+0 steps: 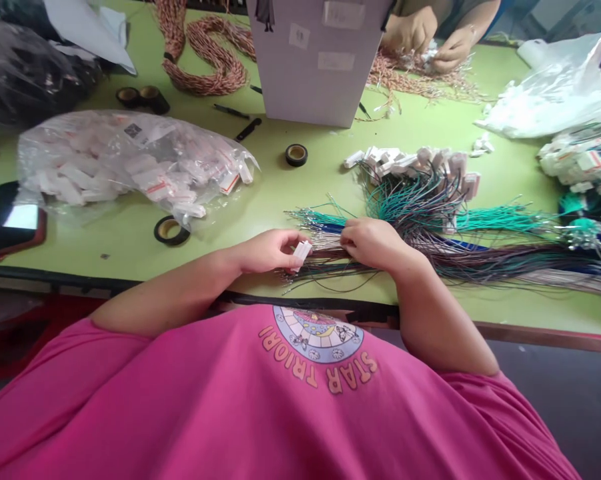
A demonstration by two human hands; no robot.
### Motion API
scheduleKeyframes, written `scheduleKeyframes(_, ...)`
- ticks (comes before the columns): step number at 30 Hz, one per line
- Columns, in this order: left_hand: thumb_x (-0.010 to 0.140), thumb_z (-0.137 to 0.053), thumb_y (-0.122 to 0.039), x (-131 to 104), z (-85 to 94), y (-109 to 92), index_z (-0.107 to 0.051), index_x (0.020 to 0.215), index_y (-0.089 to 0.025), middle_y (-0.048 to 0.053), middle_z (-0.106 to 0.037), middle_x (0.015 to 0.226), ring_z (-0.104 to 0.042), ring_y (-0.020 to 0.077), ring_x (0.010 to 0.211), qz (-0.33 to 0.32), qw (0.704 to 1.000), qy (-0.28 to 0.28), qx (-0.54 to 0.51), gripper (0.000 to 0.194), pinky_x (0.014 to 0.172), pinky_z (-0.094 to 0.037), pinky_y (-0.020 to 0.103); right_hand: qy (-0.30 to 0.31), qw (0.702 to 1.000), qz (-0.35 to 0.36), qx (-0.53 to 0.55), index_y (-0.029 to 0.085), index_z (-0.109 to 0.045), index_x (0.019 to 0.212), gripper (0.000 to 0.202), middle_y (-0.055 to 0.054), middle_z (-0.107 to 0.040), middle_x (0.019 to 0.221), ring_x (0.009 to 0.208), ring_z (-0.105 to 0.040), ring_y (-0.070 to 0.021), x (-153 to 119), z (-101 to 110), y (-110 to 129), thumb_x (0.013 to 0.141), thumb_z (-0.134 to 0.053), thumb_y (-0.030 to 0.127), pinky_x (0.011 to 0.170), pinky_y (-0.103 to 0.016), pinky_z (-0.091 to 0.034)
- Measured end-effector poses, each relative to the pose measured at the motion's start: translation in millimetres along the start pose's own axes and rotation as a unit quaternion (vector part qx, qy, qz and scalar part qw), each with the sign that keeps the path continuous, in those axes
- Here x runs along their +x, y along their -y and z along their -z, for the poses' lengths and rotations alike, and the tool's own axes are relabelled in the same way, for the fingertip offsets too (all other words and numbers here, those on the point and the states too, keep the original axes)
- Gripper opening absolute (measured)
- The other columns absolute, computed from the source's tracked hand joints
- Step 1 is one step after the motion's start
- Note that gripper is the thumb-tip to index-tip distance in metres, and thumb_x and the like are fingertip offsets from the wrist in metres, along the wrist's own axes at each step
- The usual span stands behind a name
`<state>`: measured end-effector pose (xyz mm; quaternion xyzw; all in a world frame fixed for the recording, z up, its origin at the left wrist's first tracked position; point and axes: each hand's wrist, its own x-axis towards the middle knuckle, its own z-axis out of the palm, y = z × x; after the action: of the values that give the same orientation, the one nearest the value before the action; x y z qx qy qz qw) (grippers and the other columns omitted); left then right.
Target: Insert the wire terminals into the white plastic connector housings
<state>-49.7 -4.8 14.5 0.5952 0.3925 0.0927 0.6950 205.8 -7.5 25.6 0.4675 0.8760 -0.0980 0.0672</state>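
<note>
Between the thumb and fingers of my left hand (273, 252) is a white connector (301, 253), held near the wire ends. Just to the right, my right hand (373, 245) rests over the bundle of wires (440, 257), its fingers closed at the pale wires; whatever they pinch is hidden. Green wires (503, 219) lie beyond the hand and to its right. Behind it, a pile of white connectors (415, 163) is attached to dark and green wires.
Bag of connectors (145, 163), phone (17, 217) and tape rolls (171, 230) lie left. A grey box (315, 73) stands ahead. Another person's hands (430, 43) work behind it over brown wires. White plastic bag (545, 100) sits back right.
</note>
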Motion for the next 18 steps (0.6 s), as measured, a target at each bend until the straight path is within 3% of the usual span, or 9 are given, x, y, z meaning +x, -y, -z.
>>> scheduleKeyframes(7, 0.072, -0.071, -0.017, -0.1, -2.0, -5.6, -0.057, 0.11, -0.013, 0.004, -0.064, 0.096, -0.059, 0.0081, 0.067, 0.023, 0.999, -0.009, -0.036, 0.04, 0.067, -0.051, 0.027, -0.019, 0.999, 0.005, 0.026, 0.021, -0.068, 0.086, 0.019, -0.004, -0.071, 0.093, 0.077, -0.059, -0.0159, -0.2, -2.2, -5.0, 0.086, -0.049, 0.023, 0.06, -0.028, -0.025)
scheduleKeyframes(12, 0.071, -0.071, -0.014, -2.6, -5.1, -9.6, -0.057, 0.115, -0.013, 0.0, -0.062, 0.084, -0.061, 0.0091, 0.067, 0.004, 0.998, -0.059, -0.033, 0.046, 0.069, -0.051, 0.027, -0.02, 0.999, -0.003, 0.026, 0.02, -0.067, 0.084, 0.02, -0.005, -0.071, 0.093, 0.076, -0.059, -0.0163, 2.5, -6.0, -2.8, 0.086, -0.048, 0.022, 0.059, -0.029, -0.023)
scheduleKeyframes(18, 0.072, -0.07, -0.016, -0.1, -8.3, -6.0, -0.058, 0.115, -0.013, 0.002, -0.061, 0.091, -0.061, 0.0093, 0.07, 0.01, 0.999, -0.028, -0.015, 0.045, 0.069, -0.053, 0.027, -0.038, 0.998, 0.026, 0.05, 0.02, -0.067, 0.082, 0.016, -0.005, -0.071, 0.092, 0.078, -0.059, -0.0166, 2.6, -7.0, -4.5, 0.082, -0.051, 0.019, 0.06, -0.029, -0.025)
